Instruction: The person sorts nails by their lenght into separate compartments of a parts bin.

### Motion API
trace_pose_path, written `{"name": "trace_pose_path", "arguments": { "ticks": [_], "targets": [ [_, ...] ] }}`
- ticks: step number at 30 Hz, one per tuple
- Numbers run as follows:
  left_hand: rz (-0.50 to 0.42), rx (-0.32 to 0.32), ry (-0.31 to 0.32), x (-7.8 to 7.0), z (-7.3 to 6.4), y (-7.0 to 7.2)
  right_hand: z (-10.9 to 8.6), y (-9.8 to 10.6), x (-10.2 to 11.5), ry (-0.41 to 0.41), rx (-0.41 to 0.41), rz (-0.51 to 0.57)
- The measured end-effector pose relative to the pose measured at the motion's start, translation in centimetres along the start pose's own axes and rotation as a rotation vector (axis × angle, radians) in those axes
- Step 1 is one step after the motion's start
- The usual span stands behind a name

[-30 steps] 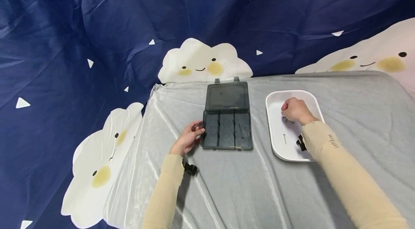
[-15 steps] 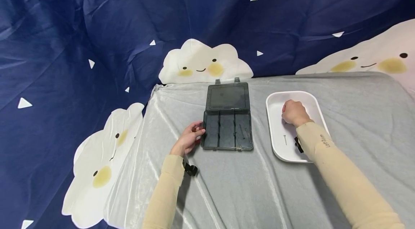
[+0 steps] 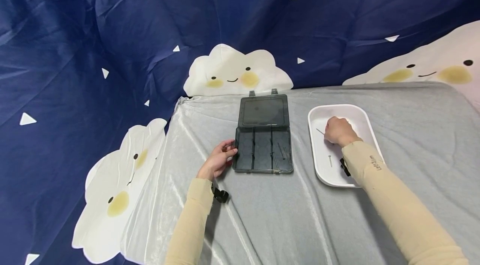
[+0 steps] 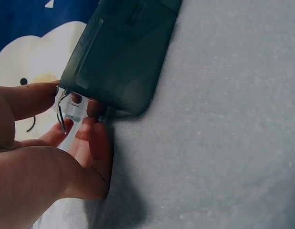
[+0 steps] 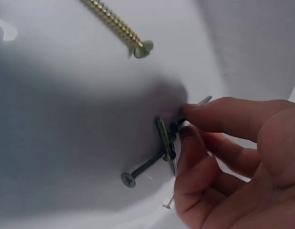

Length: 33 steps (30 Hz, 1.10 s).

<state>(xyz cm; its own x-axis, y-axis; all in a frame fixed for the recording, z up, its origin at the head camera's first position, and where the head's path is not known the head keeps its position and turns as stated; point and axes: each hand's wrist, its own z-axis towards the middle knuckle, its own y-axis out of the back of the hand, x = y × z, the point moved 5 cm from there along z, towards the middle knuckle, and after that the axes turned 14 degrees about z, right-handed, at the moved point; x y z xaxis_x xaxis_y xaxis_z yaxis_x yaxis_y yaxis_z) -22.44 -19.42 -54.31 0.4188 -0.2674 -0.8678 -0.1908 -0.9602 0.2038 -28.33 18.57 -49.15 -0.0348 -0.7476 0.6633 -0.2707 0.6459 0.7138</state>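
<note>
My left hand [image 3: 217,160] grips the left edge of a dark translucent compartment box [image 3: 244,148], thumb on top and fingers below in the left wrist view. The box's lid [image 3: 264,111] lies folded back. Several thin nails or screws [image 3: 287,156] lie in its right compartment. Inside a white tray [image 3: 318,173], my right hand [image 3: 340,131] pinches a thin silver nail [image 5: 204,100] between thumb and index finger. Close below the fingertips lie a dark cross-head screw [image 5: 146,167] and a shorter screw [image 5: 162,136]. A brass screw [image 5: 116,26] lies apart from them.
Grey cloth [image 3: 270,215] covers the table under box and tray. A dark blue curtain [image 3: 142,15] with white clouds hangs behind and along the left. The box's middle compartment [image 3: 262,152] sits beside the one with nails.
My right hand has lowered slightly in the tray and its fingers have closed in; a thin nail now sticks out to their left. The left hand and the box stay put.
</note>
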Motion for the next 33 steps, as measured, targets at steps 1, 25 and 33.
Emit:
{"name": "trace_pose_path", "arguments": {
  "ticks": [1, 25, 33],
  "targets": [
    [-0.001, -0.001, 0.0, 0.0, 0.0, 0.0, 0.1, -0.1, 0.1, 0.021, 0.0, -0.004],
    [-0.003, -0.002, 0.006, 0.1, -0.1, 0.0, 0.0, -2.0, 0.7, 0.041, 0.095, -0.115],
    [0.01, -0.007, -0.001, -0.1, -0.1, 0.0, -0.4, -1.9, 0.8, 0.028, 0.094, -0.138]
  ]
}}
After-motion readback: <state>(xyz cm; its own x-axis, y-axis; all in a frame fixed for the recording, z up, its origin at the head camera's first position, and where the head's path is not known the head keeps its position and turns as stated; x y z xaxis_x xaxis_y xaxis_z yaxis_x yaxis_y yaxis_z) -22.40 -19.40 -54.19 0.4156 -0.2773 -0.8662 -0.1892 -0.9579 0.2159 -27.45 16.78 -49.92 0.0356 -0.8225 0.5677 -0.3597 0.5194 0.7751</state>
